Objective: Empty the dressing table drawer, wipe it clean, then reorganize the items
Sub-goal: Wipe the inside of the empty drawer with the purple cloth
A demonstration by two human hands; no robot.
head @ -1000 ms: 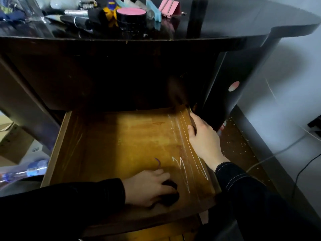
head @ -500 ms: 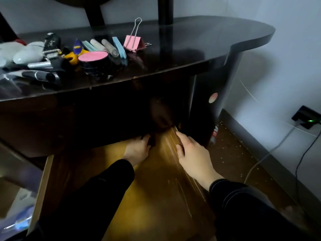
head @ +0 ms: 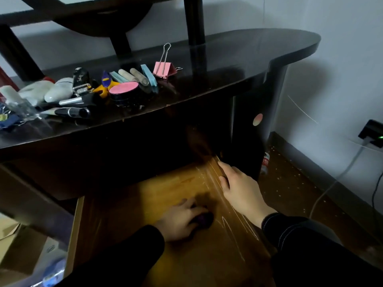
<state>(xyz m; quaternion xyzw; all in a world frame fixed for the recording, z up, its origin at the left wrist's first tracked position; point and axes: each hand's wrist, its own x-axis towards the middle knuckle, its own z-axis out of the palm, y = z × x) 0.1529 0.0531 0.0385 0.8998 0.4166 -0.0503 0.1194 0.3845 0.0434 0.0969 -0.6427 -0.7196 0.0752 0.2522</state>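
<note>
Drawer edge (head: 235, 223) in right hand (head: 241, 190)

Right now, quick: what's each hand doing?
Left hand: grips a dark cloth on the drawer floor, blurred.
Right hand: grips the drawer's right side wall.
</note>
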